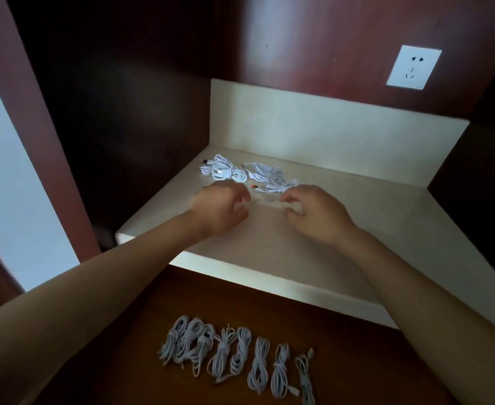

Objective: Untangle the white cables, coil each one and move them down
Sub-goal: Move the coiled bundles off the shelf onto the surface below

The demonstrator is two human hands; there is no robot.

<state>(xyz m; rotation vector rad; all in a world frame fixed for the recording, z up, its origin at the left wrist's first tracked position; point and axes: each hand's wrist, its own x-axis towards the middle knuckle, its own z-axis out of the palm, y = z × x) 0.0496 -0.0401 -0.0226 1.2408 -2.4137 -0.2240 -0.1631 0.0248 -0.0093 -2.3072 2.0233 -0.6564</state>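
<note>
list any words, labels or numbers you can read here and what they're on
No text can be read in this view.
wall socket: slots only, no lettering visible.
plug in the left cable bundle: a small dark mark, too blurred to read.
coiled cables on the lower surface: no tags or print visible.

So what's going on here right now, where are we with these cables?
A person reaches the left hand and right hand over the pale counter, just in front of the white cables at its back: a looped bundle and a looser tangle beside it. Blur hides whether either hand holds a cable. A row of coiled cables already lies on the dark wood surface below.
</note>
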